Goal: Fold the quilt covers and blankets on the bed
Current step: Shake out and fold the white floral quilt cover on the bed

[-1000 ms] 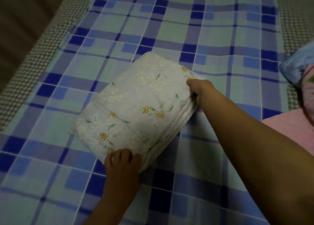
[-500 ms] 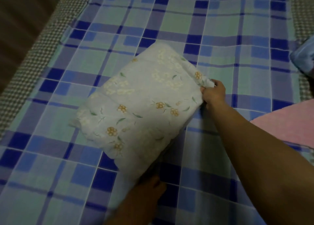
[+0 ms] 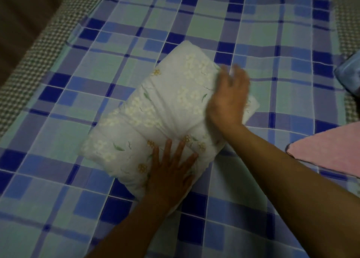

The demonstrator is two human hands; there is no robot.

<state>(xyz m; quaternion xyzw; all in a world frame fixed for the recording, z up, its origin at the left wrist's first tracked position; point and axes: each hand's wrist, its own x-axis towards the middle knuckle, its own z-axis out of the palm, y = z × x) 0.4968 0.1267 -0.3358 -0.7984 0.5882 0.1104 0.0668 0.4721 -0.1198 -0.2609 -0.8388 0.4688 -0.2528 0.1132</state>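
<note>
the quilt [image 3: 155,111] lies folded into a thick white floral bundle in the middle of the checked sheet [image 3: 272,33], and both hands are on top of it. its long axis runs on a diagonal, from the near-left corner up to the far-right corner, so the bundle points away toward the right side of the bed. the left hand [image 3: 171,172] lies flat on the near edge, fingers straight and spread, pressing down; the cloth bunches into creases just beyond its fingertips. the right hand [image 3: 228,100] sits on the far-right end, blurred, fingers loosely spread over the top; i cannot tell whether they pinch any cloth. the bulk of the quilt lies to the left of and beyond both hands, so the left hand is nearer the unpressed end. my guess is they are flattening the fold. a pink cloth [image 3: 327,150] lies well apart on the right, and something blue [image 3: 350,74] at the right edge.
</note>
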